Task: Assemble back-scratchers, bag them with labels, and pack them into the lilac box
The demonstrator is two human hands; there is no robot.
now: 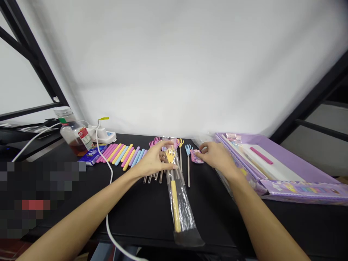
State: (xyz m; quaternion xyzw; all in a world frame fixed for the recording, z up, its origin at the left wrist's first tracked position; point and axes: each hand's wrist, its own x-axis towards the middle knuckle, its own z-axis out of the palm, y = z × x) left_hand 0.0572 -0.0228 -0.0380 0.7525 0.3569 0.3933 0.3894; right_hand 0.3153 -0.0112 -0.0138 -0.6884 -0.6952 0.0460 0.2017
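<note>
A yellow back scratcher (pixel 175 206) lies in a clear plastic sleeve (pixel 186 210) in front of me, its hand-shaped head towards the wall. My left hand (pixel 153 159) is at the sleeve's upper end, thumb and index finger curved around the scratcher's head; part of their contact is hidden. To the right, my right hand (pixel 216 156) has its fingertips closed on a small pink card (pixel 197 156). A blue-headed scratcher (pixel 188 163) with a metal rod lies between the hands. Several more metal rods (pixel 149 178) with coloured heads are partly behind my left hand.
A row of pastel handles (pixel 116 154) lies left, beside a blue packet (pixel 94 155), a jar of dark liquid (pixel 76 134) and a power strip (pixel 106 137). A white cable (pixel 111 177) crosses the black table. On the right stands an open purple box (pixel 293 163).
</note>
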